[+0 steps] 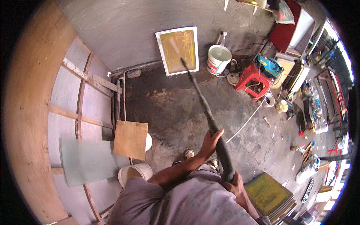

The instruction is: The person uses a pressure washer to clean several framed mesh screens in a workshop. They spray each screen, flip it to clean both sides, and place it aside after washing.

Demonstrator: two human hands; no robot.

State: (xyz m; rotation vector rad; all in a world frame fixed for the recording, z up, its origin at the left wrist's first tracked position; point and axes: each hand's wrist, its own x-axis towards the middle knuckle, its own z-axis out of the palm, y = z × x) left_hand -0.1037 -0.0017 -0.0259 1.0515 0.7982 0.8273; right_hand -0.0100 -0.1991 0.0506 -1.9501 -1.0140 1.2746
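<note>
Cloudy grey-green, a translucent sheet [88,161] stands well left of the white-framed panel [178,48] and nearer to me, with a plywood square [130,139] by its right edge. The panel, smeared yellow, stands upright against the wall [112,41]. The dark lance [205,106] lies between the panel and my body, its tip overlapping the panel's lower part in view; I cannot tell whether they touch. My left hand [212,144], on the near side of the panel, is wrapped around the lance's shaft. Just right of the panel, a white bucket [214,62] carries a red printed label [212,69]. My right hand [235,183], farther from the panel than the left, is closed about the lance's thick rear end, some fingers hidden. From there the long axis slants forward and leftward, pointing at the panel. Farther right of the panel, a red stool [242,83] bears a blue machine [269,65].
</note>
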